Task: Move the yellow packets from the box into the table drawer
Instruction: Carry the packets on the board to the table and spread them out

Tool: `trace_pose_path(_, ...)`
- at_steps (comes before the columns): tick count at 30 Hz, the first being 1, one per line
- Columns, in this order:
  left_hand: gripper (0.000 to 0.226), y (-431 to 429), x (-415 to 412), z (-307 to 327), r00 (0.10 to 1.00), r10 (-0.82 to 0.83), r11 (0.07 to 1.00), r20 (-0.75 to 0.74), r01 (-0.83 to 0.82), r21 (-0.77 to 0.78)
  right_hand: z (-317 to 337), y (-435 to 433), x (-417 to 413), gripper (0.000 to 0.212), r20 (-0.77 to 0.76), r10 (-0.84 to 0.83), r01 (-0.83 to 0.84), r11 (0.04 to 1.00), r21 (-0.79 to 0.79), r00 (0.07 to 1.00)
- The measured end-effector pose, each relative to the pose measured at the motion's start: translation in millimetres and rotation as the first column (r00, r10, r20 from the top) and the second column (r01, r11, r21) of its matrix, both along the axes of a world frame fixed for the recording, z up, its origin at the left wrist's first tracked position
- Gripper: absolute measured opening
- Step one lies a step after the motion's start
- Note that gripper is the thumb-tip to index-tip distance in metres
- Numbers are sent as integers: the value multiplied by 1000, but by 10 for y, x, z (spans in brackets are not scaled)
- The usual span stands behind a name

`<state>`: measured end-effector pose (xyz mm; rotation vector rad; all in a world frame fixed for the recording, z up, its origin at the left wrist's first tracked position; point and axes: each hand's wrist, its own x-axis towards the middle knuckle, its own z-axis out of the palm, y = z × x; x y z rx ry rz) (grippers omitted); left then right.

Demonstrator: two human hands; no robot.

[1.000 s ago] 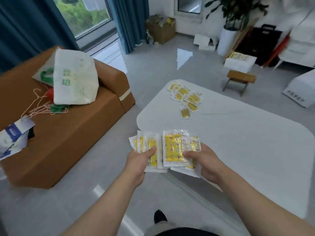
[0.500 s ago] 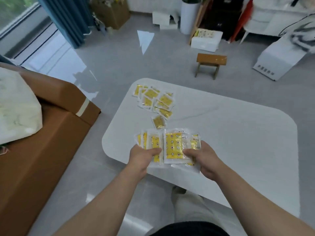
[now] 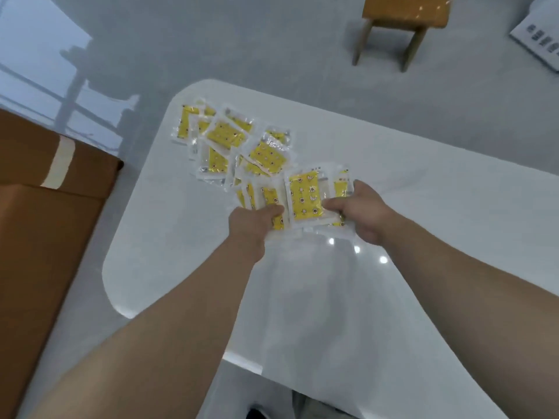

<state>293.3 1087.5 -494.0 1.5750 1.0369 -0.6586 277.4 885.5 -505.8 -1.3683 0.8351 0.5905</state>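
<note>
Head view. Inventory as seen from beside the table (image 3: 423, 237).

Yellow packets (image 3: 304, 196), held lot: at least four visible, fanned and overlapping; the exact count cannot be told. They are held just above the white table top, toward its 10 o'clock corner.

Loose pile (image 3: 225, 136): roughly eight more packets, overlapped, lying on the table at 11 o'clock from the held fan. Its nearest packets meet the fan's far edge; whether they touch cannot be told.

Hands: two, both bare.
- Left hand (image 3: 254, 220): thumb pressed on top of the fan's 9 o'clock end, fingers curled beneath, pinching it.
- Right hand (image 3: 363, 213): thumb laid across the front packet's lower corner, fingers wrapped behind the 3 o'clock end.

Appearance: each packet is a clear crinkled wrapper with a pale border around a yellow rectangle dotted with small dark-red figures, too small to read.

Surroundings: one wooden stool (image 3: 402, 13) on the grey floor at 1 o'clock; one brown block (image 3: 45, 237) with a pale strip at 9 o'clock; one white printed item (image 3: 541, 40) at 2 o'clock, cut by the frame edge.
</note>
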Motion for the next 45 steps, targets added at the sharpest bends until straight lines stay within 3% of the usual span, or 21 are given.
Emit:
trace_pose_path(6, 43, -292, 532, -701, 1000, -27, 997, -12, 28, 70, -754, -208, 818, 44, 20, 203, -199, 971, -134, 979)
trace_pose_path(12, 43, -435, 657, -1115, 990, -141, 969, 24, 133, 209, -1104, -359, 1207, 33, 23, 342, -323, 905, -278, 939)
trace_pose_path(16, 51, -451, 572, -1228, 960, -276, 888, 42, 238, 395, -1126, -311, 1290, 36, -19, 440, -385, 765, -515, 898)
trace_pose_path(21, 48, -450, 516, -1132, 922, -382, 851, 56, 327, 411, -1154, -259, 1266, 29, -198, 442, -451, 595, -665, 875)
trace_pose_path(24, 65, -418, 483, -1053, 930, -367, 863, 30, 328, 383, -1161, -231, 1147, 56, -319, 373, -480, 515, -710, 872)
trace_pose_path(28, 64, -301, 361, -831, 925, -379, 851, 8, 346, 394, -1016, -143, 934, 76, -395, 432, -548, 319, -774, 810)
trace_pose_path(31, 66, -162, 227, -530, 924, -381, 860, 26, 344, 377, -738, -68, 769, 85, -437, 469, -598, 280, -751, 768)
trace_pose_path(35, 40, 96, -43, 53, 923, -378, 882, 68, 337, 330, -139, 159, 519, 55, -396, 508, -593, 315, -741, 765)
trace_pose_path(40, 21, 516, -501, 1018, 950, -260, 946, 175, 214, 242, 756, 597, 62, 21, -234, 532, -525, 502, -687, 814)
trace_pose_path(45, 17, 1041, -1045, 2102, 942, -166, 980, 292, 124, 158, 1866, 1195, -568, 19, -49, 538, -432, 616, -658, 841)
